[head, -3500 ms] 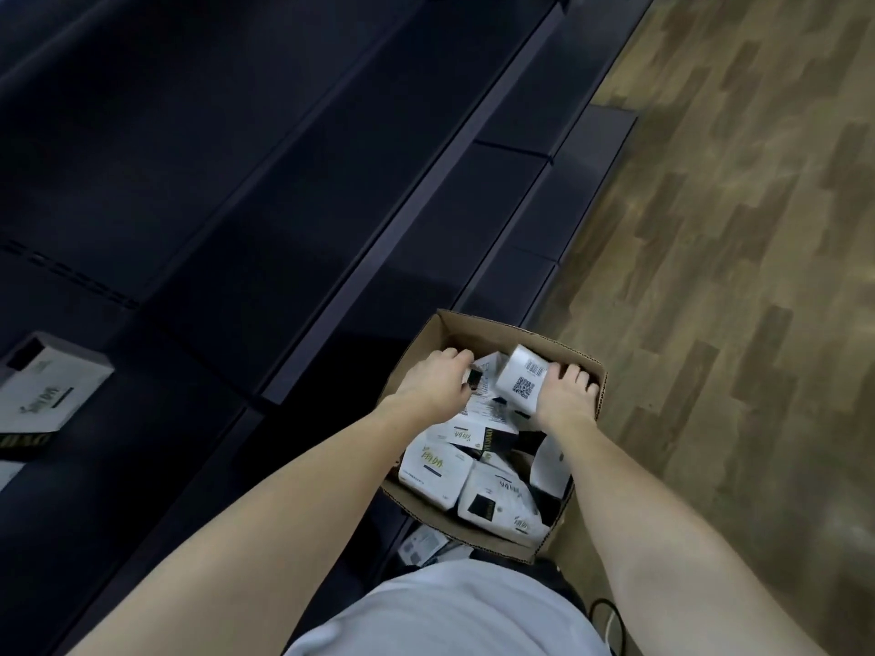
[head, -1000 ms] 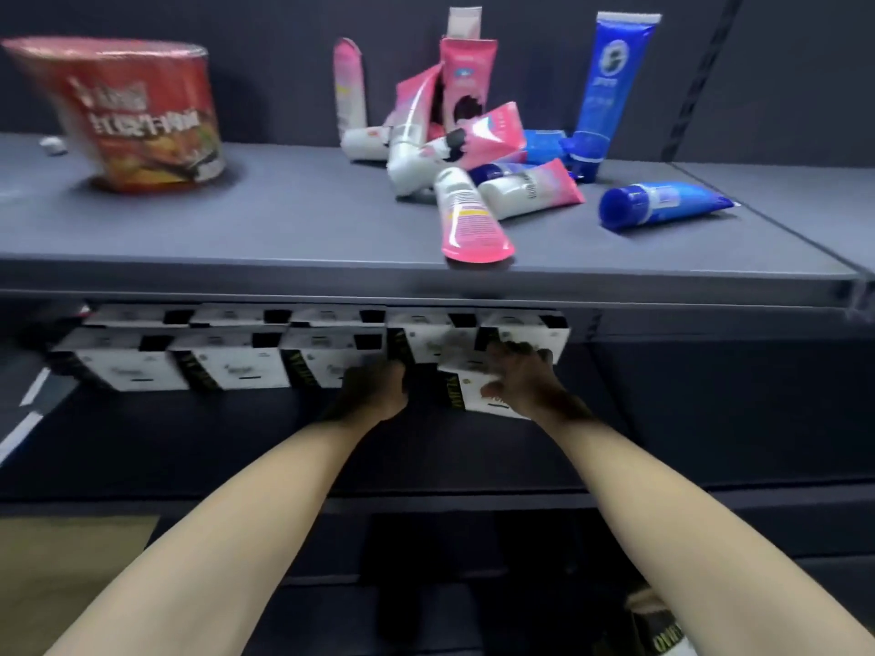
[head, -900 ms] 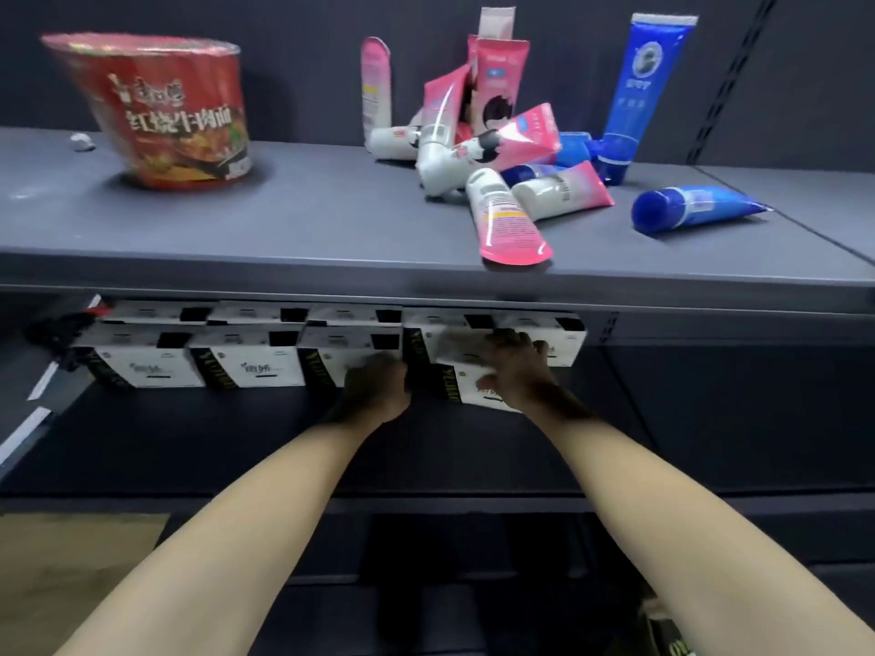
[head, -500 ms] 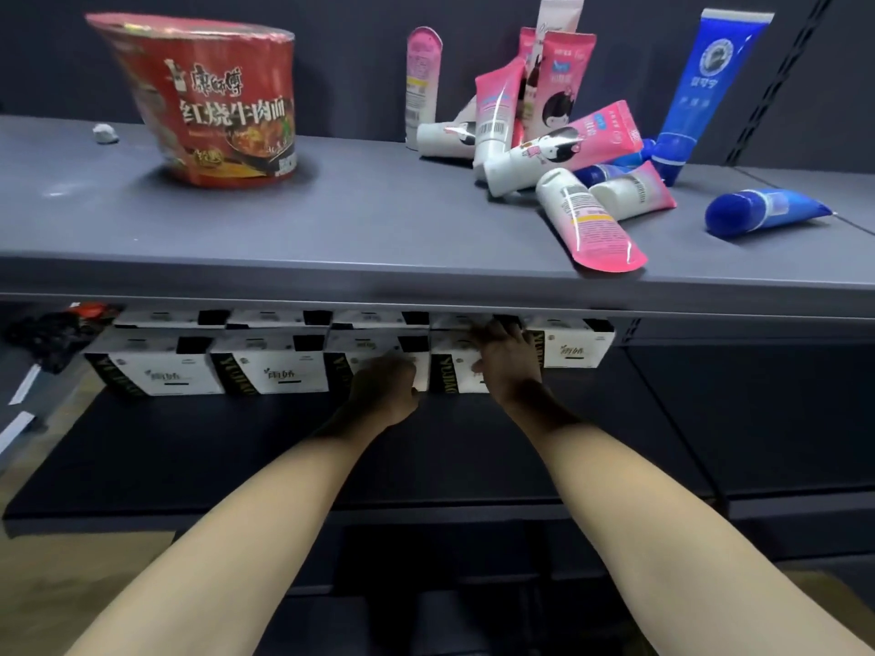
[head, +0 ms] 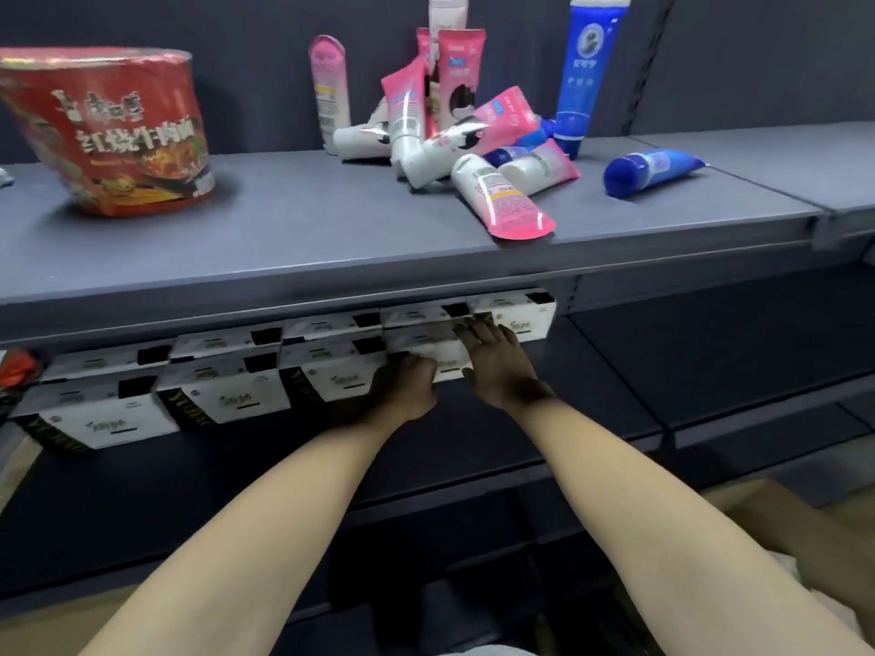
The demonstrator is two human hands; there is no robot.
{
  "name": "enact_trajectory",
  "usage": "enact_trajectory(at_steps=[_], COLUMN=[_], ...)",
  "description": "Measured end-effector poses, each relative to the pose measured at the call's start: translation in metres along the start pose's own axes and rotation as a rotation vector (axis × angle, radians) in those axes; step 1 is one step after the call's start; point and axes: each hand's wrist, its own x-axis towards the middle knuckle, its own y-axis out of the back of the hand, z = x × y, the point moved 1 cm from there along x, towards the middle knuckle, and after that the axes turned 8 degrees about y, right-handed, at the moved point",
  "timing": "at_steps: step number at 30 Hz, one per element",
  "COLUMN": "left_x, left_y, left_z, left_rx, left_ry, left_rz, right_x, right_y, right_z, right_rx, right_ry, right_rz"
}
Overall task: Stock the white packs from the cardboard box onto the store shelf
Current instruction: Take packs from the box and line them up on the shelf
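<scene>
Both hands (head: 492, 366) press a white pack (head: 428, 350) into the shelf (head: 615, 371) row.

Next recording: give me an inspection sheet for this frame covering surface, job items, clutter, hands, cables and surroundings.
Surface: dark lower shelf, bare to the right of the packs.
Job's things: white packs lined in two rows under the upper shelf; cardboard box partly visible at lower right.
Clutter: red noodle cup, pink tubes and blue tubes on the upper shelf.
Hands: left hand and right hand both on a pack in the front row.
Cables: nothing seen.
Surroundings: dark back panel.
</scene>
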Motion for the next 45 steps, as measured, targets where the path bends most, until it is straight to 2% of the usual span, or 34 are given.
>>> enact_trajectory(at_steps=[8,14,18,24,28,36,45], left_x=[0.016,0.018,0.004,-0.013,-0.021,-0.028,-0.020], left_y=[-0.026,-0.056,-0.077,-0.135,-0.174,-0.219,-0.238], left_z=[0.130,0.257,0.333,0.407,0.426,0.438,0.441], left_rx=[-0.199,-0.270,-0.130,0.057,0.114,0.168,0.196], left_ry=[-0.171,-0.421,-0.575,-0.678,-0.645,-0.519,-0.422], left_rz=[-0.135,-0.236,-0.286,-0.392,-0.478,-0.608,-0.640], right_x=[-0.116,-0.249,-0.331,-0.413,-0.441,-0.443,-0.422], right_y=[0.023,0.032,0.018,-0.035,-0.078,-0.139,-0.185], right_z=[0.103,0.193,0.226,0.247,0.252,0.263,0.267], right_rx=[0.042,-0.018,0.001,0.246,0.406,0.548,0.489], right_ry=[-0.350,-0.618,-0.795,-0.948,-0.964,-0.908,-0.769], right_rz=[-0.114,0.004,-0.008,-0.245,-0.386,-0.482,-0.509])
